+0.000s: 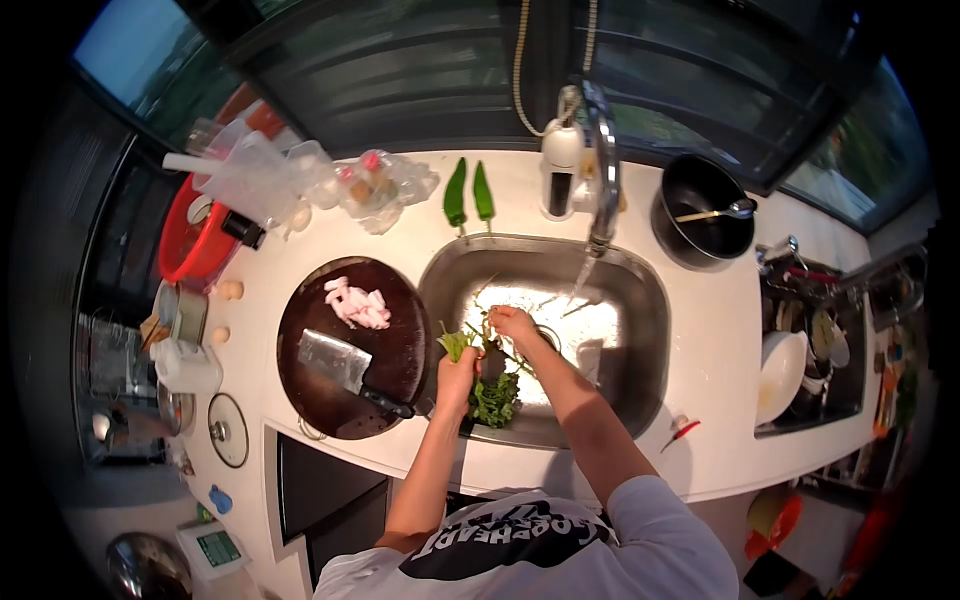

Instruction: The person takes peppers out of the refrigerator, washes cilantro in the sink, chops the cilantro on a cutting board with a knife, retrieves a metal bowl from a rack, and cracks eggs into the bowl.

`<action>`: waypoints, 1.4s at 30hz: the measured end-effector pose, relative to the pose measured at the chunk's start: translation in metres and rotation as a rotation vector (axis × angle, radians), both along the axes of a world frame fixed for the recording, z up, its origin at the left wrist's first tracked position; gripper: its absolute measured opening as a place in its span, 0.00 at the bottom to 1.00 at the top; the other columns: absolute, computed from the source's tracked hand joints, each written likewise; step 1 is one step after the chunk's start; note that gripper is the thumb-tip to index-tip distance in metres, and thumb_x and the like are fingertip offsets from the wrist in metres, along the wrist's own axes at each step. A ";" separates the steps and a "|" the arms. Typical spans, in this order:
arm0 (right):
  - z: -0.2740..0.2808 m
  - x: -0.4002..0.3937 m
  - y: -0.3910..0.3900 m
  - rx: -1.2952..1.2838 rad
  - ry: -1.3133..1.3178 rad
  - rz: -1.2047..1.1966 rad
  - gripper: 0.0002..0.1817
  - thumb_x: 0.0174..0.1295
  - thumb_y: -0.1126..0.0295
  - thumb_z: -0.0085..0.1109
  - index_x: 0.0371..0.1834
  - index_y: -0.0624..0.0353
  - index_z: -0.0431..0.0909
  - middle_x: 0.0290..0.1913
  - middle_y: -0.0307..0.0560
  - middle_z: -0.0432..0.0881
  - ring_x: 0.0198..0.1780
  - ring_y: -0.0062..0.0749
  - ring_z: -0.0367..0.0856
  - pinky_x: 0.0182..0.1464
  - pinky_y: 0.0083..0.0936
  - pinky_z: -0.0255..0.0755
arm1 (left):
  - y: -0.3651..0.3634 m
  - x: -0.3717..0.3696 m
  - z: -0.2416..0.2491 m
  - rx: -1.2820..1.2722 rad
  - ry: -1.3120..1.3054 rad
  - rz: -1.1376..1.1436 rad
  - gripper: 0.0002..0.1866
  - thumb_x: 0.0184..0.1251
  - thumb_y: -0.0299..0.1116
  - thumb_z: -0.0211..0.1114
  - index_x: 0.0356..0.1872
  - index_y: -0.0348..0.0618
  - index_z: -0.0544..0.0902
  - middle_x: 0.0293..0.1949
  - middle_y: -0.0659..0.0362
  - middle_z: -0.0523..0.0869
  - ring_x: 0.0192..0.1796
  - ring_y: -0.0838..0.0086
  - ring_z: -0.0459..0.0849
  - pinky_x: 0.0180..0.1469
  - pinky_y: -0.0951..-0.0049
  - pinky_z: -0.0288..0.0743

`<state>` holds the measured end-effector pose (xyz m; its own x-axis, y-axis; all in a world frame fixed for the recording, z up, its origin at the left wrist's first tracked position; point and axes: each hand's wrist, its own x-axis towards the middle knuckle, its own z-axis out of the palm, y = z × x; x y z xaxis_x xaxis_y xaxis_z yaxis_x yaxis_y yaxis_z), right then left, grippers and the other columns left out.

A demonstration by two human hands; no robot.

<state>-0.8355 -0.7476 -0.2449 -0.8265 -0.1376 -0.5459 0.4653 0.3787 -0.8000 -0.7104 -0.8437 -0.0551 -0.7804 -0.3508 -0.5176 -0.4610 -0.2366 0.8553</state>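
Table (700,330): white, with steel sink (640,330) set in; tap (603,180) ran. Chopping board (400,340): pale cut pieces (357,305) done, cleaver (340,365) laid down. Two green peppers (468,192): uncut. Leafy greens (495,398): over the sink's left side, washing apparently under way, unfinished. Left hand (458,372): closed around the bunch. Right hand (515,322): pinched on a stem.

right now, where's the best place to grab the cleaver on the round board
Grip the cleaver by its dark handle, coming from the sink side. The handle points toward the board's lower right edge and lies free; the blade lies flat, offering little to hold.
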 end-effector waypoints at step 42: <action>0.203 0.231 0.335 -0.043 0.680 -0.720 0.14 0.60 0.75 0.54 0.50 0.63 0.73 0.44 0.51 0.77 0.38 0.34 0.80 0.42 0.27 0.75 | 0.410 -0.075 0.011 -0.944 0.677 -1.344 0.15 0.52 0.39 0.63 0.35 0.37 0.80 0.35 0.45 0.82 0.41 0.48 0.80 0.41 0.52 0.72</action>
<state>-0.6045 -0.4130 -0.0414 -0.8561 0.5122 0.0692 0.0101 0.1504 -0.9886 -0.7853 -0.4335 -0.0444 -0.7240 0.6890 -0.0337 0.5530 0.6089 0.5688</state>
